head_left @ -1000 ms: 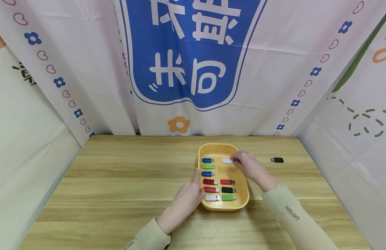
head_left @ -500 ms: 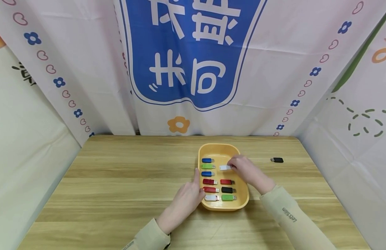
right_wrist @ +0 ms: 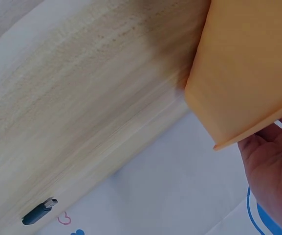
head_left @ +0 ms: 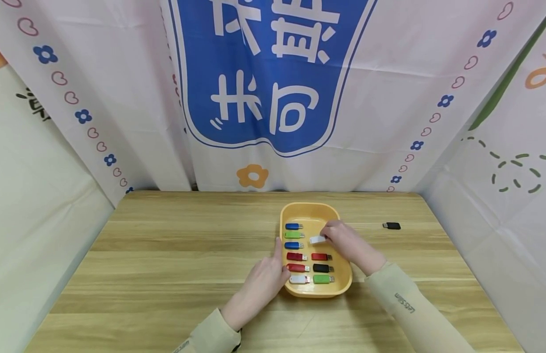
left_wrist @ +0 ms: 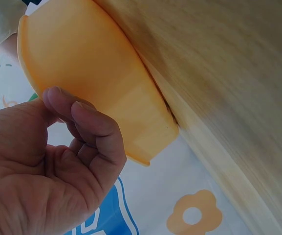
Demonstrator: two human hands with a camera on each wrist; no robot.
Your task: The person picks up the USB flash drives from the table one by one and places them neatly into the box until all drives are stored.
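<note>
A white USB flash drive [head_left: 317,239] is pinched by the right hand [head_left: 345,240], inside the yellow tray [head_left: 310,292]. The drive sits slightly tilted at the top of the tray's right column, above a red drive [head_left: 321,257]. At the tray's left rim, the left hand [head_left: 261,282] holds on, its index finger pointing forward along the edge and its thumb at the rim by another red drive [head_left: 298,267]. In the left wrist view, the fingers of that hand [left_wrist: 77,156] are curled beside the tray's outer wall [left_wrist: 97,63]. The right fingertips are hidden behind the tray wall in the right wrist view.
Blue, green, red and white drives form the tray's left column, with a black drive [head_left: 323,268] and a green one [head_left: 323,279] at lower right. A loose black USB drive [head_left: 392,226] lies on the wooden table [head_left: 180,260] right of the tray. Printed curtains surround the table.
The right hand has moved the white drive toward the near side and slightly left within the tray, closer to the red drive. The left hand and tray have stayed put.
</note>
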